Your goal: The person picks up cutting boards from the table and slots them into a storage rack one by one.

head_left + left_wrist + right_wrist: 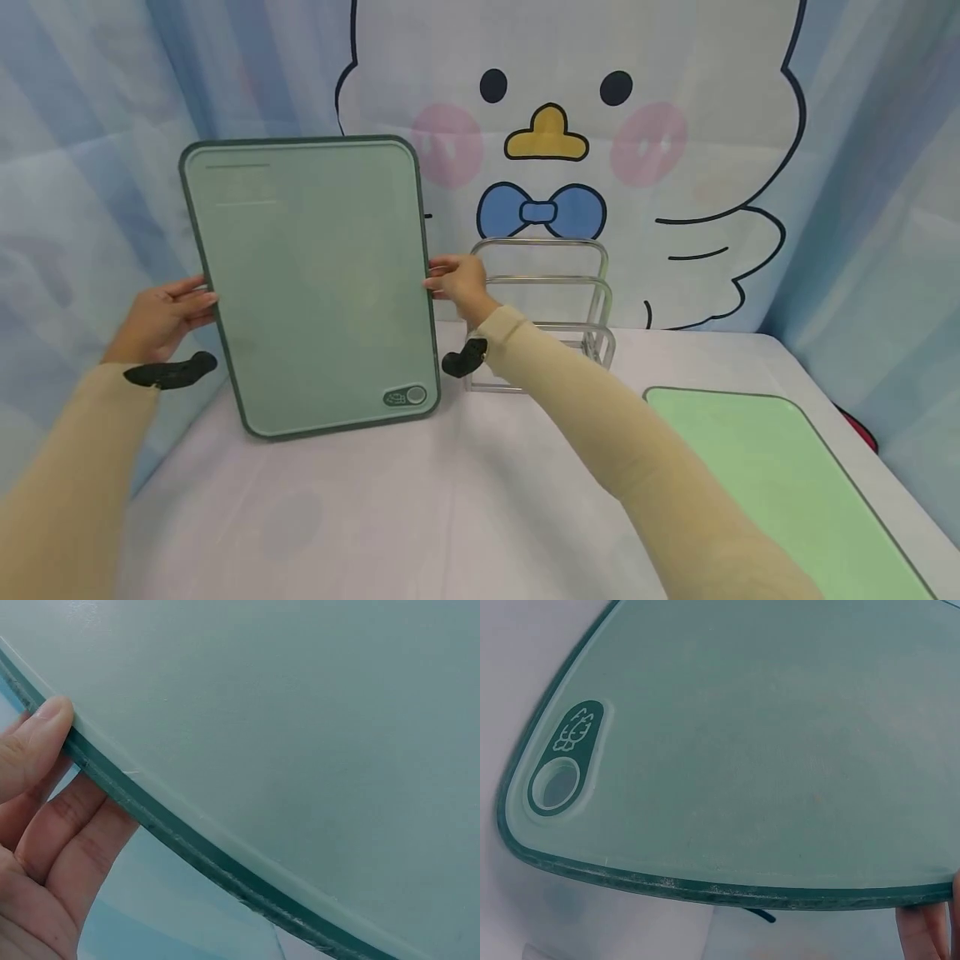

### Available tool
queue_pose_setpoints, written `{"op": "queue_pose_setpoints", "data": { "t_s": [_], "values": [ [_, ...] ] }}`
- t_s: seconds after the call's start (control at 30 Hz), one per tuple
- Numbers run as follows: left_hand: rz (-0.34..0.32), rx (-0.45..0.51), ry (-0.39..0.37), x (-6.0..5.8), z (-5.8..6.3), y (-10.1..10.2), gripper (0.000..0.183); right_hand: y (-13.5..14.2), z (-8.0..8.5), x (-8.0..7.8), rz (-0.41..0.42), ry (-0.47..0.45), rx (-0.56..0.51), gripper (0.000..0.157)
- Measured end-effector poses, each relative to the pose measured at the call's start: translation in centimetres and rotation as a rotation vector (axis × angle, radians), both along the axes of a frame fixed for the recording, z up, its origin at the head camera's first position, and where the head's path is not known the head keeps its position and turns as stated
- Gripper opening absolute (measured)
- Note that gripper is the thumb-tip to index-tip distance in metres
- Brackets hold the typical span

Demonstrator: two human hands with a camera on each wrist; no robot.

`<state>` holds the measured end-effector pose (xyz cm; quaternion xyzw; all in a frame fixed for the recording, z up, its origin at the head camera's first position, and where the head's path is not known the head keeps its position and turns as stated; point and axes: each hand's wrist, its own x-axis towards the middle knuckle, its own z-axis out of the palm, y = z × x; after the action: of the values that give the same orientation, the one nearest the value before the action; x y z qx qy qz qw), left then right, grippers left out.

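Both hands hold a pale green cutting board (pixel 315 283) upright, tilted slightly. It has a dark green rim and a round hanging hole beside a small plant emblem at its lower right corner. My left hand (pixel 161 317) pinches the left edge; in the left wrist view its thumb (pixel 51 735) lies on the front face and the other fingers sit behind. On the opposite edge my right hand (pixel 461 285) grips the rim; in the right wrist view only its fingertips (pixel 922 930) show at the lower right. Just right of the board stands a metal wire rack (pixel 543 279), partly hidden by the right forearm.
A lighter green board (pixel 780 475) with a dark rim lies flat on the white-covered table (pixel 360 517) at the right. Behind the table hangs a blue and white curtain (pixel 712 108) with a cartoon bird. Something red (pixel 858 429) shows past the right table edge.
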<state>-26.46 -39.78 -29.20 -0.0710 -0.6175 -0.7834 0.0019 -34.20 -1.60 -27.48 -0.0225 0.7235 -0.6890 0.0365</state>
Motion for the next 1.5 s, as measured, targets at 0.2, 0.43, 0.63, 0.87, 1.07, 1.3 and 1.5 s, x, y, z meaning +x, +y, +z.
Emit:
{"op": "queue_pose_setpoints", "data": {
  "t_s": [0.2, 0.43, 0.63, 0.87, 1.07, 1.3, 1.5],
  "values": [
    [0.02, 0.037, 0.0, -0.3, 0.1, 0.5, 0.064, 0.6, 0.3, -0.4, -0.006, 0.02, -0.012, 0.038],
    [0.019, 0.143, 0.042, -0.2, 0.3, 1.0, 0.032, 0.8, 0.5, -1.0, -0.005, 0.063, -0.008, 0.037],
    [0.026, 0.192, 0.078, -0.2, 0.9, 1.9, 0.031, 1.1, 0.8, -1.2, -0.011, 0.116, 0.018, 0.034],
    [0.081, 0.178, 0.112, -0.5, 1.7, 2.9, 0.027, 1.5, 1.3, -1.5, -0.025, 0.159, 0.005, 0.033],
    [0.11, 0.198, 0.163, -1.1, 1.8, 3.6, 0.03, 2.2, 1.8, -2.0, -0.012, 0.208, 0.031, 0.033],
    [0.108, 0.27, 0.212, -1.7, 2.4, 4.4, 0.03, 2.7, 2.2, -2.7, -0.019, 0.244, 0.027, 0.034],
    [0.126, 0.255, 0.221, -2.1, 2.9, 5.2, 0.029, 3.3, 2.7, -3.0, -0.043, 0.269, 0.044, 0.032]
  ]
}}
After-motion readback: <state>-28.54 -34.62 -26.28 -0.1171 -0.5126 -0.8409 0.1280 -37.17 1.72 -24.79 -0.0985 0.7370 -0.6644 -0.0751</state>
